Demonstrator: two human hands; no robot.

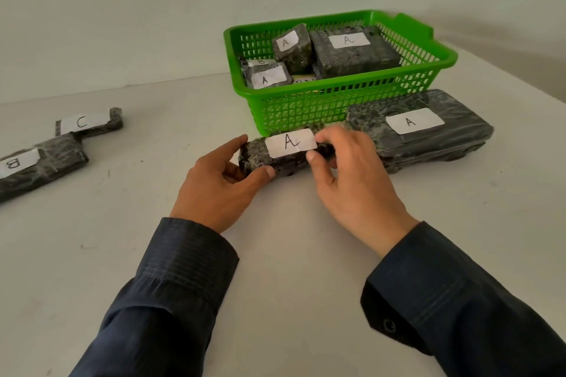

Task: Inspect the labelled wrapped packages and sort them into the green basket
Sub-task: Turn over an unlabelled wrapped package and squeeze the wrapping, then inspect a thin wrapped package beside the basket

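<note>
Left hand point(220, 184) and right hand point(352, 184) pinch the ends of the A-labelled package point(260, 157), just on the near side of the green basket point(337, 86). The slick wrap may slip when lifted, or clip the basket's rim.

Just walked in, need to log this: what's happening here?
A person grips a small package labelled A with left hand and right hand, in front of the green basket, which already holds several wrapped packages. A long A package lies beside it; B package and C package lie far left.
</note>
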